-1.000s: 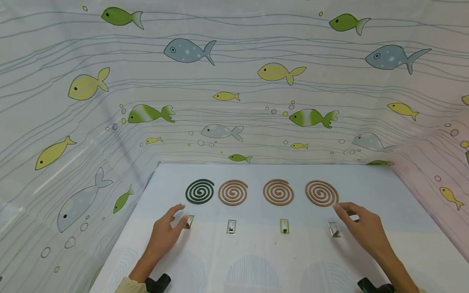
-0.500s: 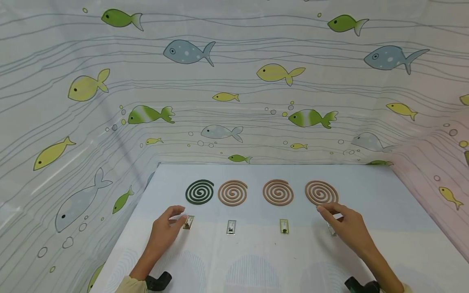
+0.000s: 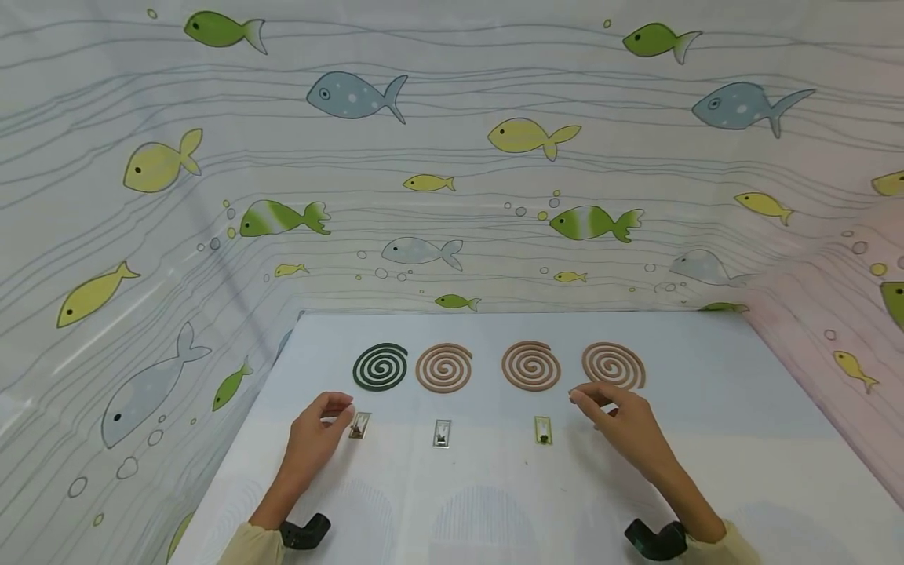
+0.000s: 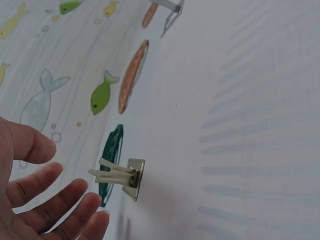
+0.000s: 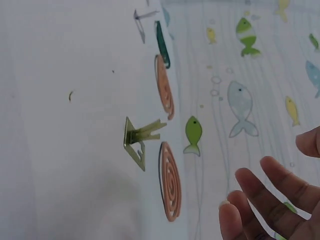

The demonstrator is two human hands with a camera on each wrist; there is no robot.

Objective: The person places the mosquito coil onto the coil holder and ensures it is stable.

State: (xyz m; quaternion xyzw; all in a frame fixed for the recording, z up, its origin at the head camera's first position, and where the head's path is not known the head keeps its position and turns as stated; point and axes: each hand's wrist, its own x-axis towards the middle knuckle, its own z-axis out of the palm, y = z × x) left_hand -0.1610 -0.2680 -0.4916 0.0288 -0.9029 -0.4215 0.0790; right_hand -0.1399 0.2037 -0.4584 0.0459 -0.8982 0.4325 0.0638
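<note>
My left hand (image 3: 313, 435) hovers beside the leftmost small metal coil stand (image 3: 359, 425), its fingers loosely bent and holding nothing. In the left wrist view this stand's upright prongs (image 4: 117, 175) rise from a flat rectangular base. My right hand (image 3: 625, 430), also holding nothing with relaxed fingers, is over the right end of the stand row and hides the rightmost stand. Two more stands, one silver (image 3: 442, 433) and one yellowish (image 3: 543, 430), sit between the hands. Behind them lie a dark green mosquito coil (image 3: 380, 367) and three brown mosquito coils (image 3: 443, 368).
The white table (image 3: 487, 479) bears faint blue arch patterns. A fish-printed sheet (image 3: 452, 220) rises behind it and along both sides. Black wrist-worn devices (image 3: 305, 532) sit below each hand. Tiny dark specks (image 5: 70, 95) dot the tabletop.
My right hand has moved left, from right of the rightmost stand to over it, covering it from view. The left hand has hardly moved. The head view has shifted slightly.
</note>
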